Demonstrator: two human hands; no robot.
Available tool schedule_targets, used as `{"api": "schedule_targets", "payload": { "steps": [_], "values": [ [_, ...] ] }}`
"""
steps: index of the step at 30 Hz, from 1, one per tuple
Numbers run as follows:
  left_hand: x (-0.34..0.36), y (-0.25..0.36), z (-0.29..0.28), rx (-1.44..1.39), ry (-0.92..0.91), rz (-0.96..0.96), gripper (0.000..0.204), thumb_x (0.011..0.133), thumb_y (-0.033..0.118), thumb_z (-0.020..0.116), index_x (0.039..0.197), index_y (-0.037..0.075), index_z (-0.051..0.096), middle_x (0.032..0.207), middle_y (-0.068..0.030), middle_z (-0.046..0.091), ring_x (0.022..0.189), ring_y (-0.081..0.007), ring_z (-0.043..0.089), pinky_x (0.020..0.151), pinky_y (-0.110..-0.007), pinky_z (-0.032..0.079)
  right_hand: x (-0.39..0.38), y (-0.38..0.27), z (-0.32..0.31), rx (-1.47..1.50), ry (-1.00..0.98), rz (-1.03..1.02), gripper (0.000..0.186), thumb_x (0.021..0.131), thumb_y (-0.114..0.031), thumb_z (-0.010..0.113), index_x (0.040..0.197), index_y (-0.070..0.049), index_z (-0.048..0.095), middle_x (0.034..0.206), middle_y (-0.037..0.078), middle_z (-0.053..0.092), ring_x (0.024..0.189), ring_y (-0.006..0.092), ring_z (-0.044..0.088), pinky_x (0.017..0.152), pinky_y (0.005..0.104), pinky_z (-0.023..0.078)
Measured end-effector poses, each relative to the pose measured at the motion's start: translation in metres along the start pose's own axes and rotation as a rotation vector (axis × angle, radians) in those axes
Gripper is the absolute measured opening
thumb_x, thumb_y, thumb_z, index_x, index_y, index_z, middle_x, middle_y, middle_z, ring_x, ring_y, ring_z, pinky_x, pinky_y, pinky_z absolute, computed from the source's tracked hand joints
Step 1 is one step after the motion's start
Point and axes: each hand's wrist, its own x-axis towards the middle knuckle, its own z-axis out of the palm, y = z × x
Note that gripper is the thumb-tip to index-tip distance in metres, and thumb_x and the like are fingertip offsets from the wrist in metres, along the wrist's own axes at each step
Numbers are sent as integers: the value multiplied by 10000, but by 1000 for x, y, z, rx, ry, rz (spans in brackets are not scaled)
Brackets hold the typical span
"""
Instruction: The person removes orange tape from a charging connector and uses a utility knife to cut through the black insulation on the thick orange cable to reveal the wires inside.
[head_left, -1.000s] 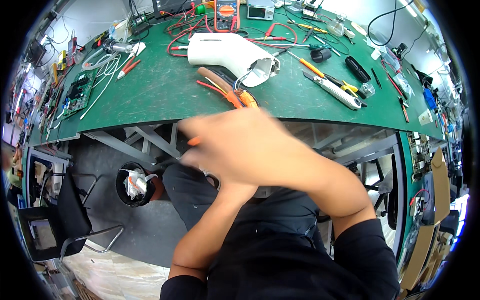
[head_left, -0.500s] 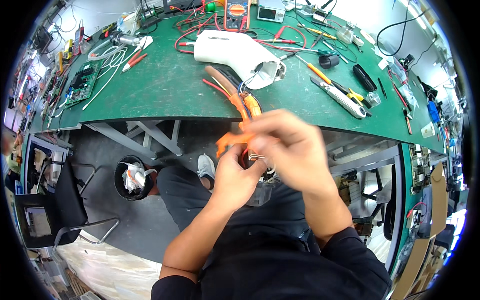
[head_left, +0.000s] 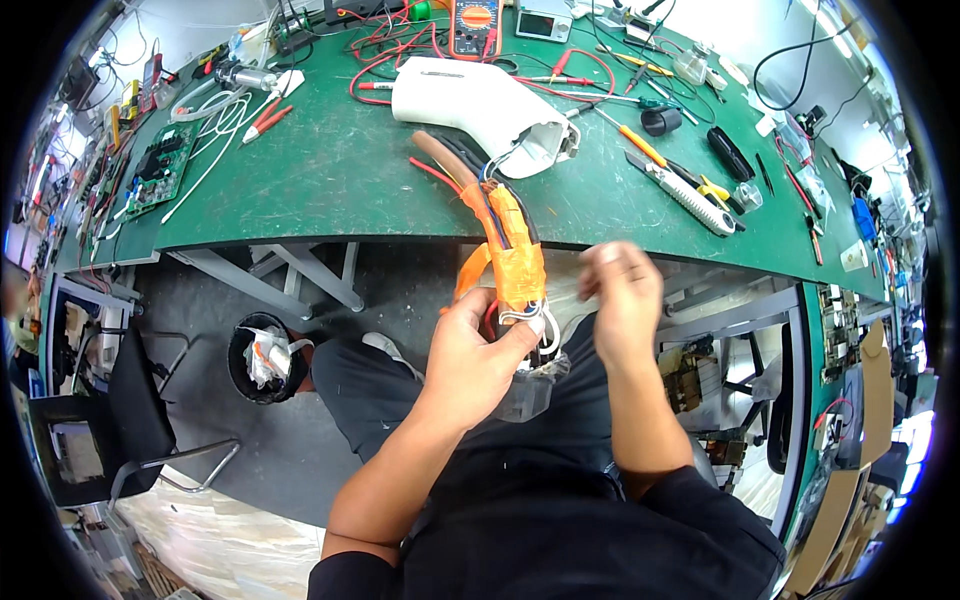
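My left hand [head_left: 475, 355] is closed on the lower end of a wire bundle wrapped in orange tape [head_left: 519, 270], just off the bench's front edge. White and red wires loop out by its thumb, and a loose flap of tape [head_left: 472, 272] hangs at the bundle's left side. Below, a clear grey plastic housing [head_left: 525, 395] sits above my lap. My right hand [head_left: 627, 290] is raised to the right of the bundle, apart from it, fingers loosely curled with nothing visible in them. The bundle's far end, with a brown sleeve [head_left: 437, 153], reaches over the bench beside a white curved plastic shell [head_left: 480, 105].
On the green bench [head_left: 320, 170] lie a utility knife [head_left: 685, 198], an orange-handled screwdriver [head_left: 640, 145], red-handled pliers [head_left: 266, 122] and a circuit board [head_left: 165, 165]. A multimeter [head_left: 475, 25] with red leads stands behind. A black bin [head_left: 268, 358] and a chair [head_left: 135, 410] are at left.
My right hand has pulled away from the taped bundle, down and to the right. The orange tape now lies closer along the bundle, with a flap at its left. My left hand keeps its hold.
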Motion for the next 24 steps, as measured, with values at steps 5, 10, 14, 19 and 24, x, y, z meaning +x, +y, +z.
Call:
{"api": "schedule_targets", "payload": {
  "steps": [5, 10, 14, 19, 24],
  "values": [
    [-6, 9, -6, -202, -40, -13, 303, 881, 40, 667, 1165, -33, 589, 1052, -57, 645, 920, -96, 608, 828, -262, 493, -10, 34, 35, 588, -618, 420, 461, 898, -102, 579, 1333, 30, 504, 1257, 120, 594, 1104, 199, 598, 940, 330, 482],
    [-11, 19, -14, -256, -47, -29, 316, 869, 48, 677, 1165, -28, 595, 1046, -59, 650, 946, -103, 606, 848, -266, 481, 3, 58, 82, 840, -667, 413, 376, 865, -110, 632, 1217, 13, 582, 1167, 108, 634, 1001, 185, 637, 852, 326, 535],
    [-13, 21, -21, -240, -47, -28, 355, 856, 66, 689, 1179, -38, 585, 1047, -57, 648, 950, -106, 604, 844, -266, 476, 1, 67, 68, 644, -765, 486, 307, 866, -102, 655, 1154, -7, 606, 1071, 81, 670, 933, 183, 657, 818, 344, 550],
    [-14, 20, -23, -211, -26, -37, 291, 886, 91, 687, 1121, -46, 585, 996, -38, 631, 881, -79, 584, 797, -241, 483, 1, 59, 44, 654, -710, 305, 208, 957, -167, 613, 1010, 13, 702, 971, 52, 679, 921, 146, 635, 868, 306, 488],
    [-13, 18, -18, -205, -23, -11, 286, 885, 93, 686, 1118, -43, 590, 984, -39, 632, 873, -74, 581, 786, -234, 478, 11, 51, 19, 316, -576, 74, 212, 938, -177, 648, 939, 23, 716, 851, 49, 634, 824, 119, 559, 779, 285, 441]
  ]
}}
